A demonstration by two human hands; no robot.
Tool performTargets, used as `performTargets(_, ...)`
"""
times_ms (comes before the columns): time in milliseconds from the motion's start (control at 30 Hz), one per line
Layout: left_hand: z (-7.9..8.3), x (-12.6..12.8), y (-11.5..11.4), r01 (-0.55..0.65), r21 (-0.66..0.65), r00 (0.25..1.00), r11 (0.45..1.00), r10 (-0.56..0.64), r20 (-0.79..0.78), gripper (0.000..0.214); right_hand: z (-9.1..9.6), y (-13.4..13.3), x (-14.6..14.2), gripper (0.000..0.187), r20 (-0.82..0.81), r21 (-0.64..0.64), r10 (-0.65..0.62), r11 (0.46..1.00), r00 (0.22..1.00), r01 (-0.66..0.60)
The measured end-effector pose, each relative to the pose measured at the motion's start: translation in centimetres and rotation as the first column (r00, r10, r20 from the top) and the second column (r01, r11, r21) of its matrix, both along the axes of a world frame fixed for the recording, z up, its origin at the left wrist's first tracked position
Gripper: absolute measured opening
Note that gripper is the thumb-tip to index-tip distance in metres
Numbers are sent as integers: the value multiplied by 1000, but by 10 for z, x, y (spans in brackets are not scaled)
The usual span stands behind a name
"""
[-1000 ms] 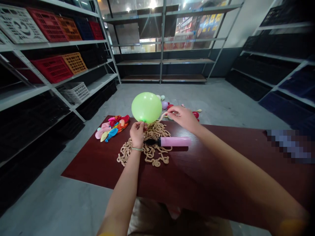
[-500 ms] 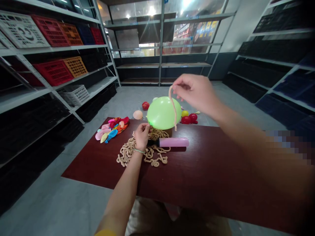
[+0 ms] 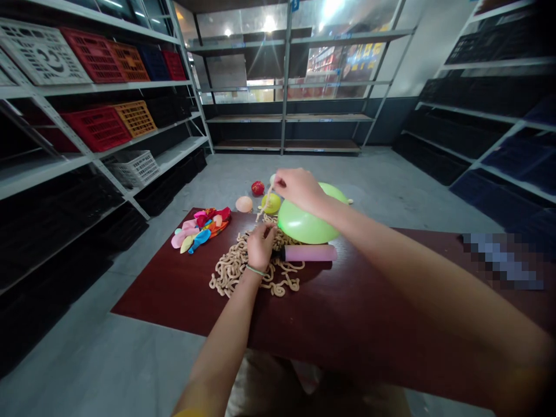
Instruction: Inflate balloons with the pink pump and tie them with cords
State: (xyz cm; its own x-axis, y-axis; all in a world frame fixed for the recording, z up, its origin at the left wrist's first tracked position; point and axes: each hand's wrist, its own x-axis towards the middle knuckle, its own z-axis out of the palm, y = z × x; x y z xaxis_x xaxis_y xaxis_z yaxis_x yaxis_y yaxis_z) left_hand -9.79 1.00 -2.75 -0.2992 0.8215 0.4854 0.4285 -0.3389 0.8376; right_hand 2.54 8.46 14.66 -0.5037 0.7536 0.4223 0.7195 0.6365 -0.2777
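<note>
A storeroom of metal shelving (image 3: 108,87) surrounds the dark red table (image 3: 186,301), with plastic crates (image 3: 95,55) racked to the left of the table. Behind the table, the glazed shopfront (image 3: 343,63) shows yellow signs, none readable; a small blue tag (image 3: 295,5) on a shelf upright is too small to read. A pixelated blur (image 3: 504,260) covers the table's right end.

Both arms reach forward over the table. The right arm stretches across from the right, its right hand (image 3: 299,188) raised beyond the table's far edge, pinching a thin tan strip (image 3: 264,202) between thumb and fingers. The left hand (image 3: 260,248) sits curled, palm down, on a heap of tan twisted balloons (image 3: 230,266) mid-table; whether it grips anything, I cannot tell. A thin bracelet (image 3: 256,270) circles that wrist.

The green balloon (image 3: 304,223) sits at the table's far edge, under the right forearm and beside the left fingers. A pink hand pump (image 3: 310,252) lies just nearer. Flat balloons (image 3: 200,229) lie left of the heap.
</note>
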Motion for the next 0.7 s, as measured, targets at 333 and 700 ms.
performTargets(333,1,-2,8,-46,77,999,996,44,31,5,-27,-36,26,13,81,-63,64,996,995,-59)
performTargets(700,6,-2,5,-21,-124,956,992,56,287,17,-35,-50,39,8,-149,-336,-31,942,988,-21)
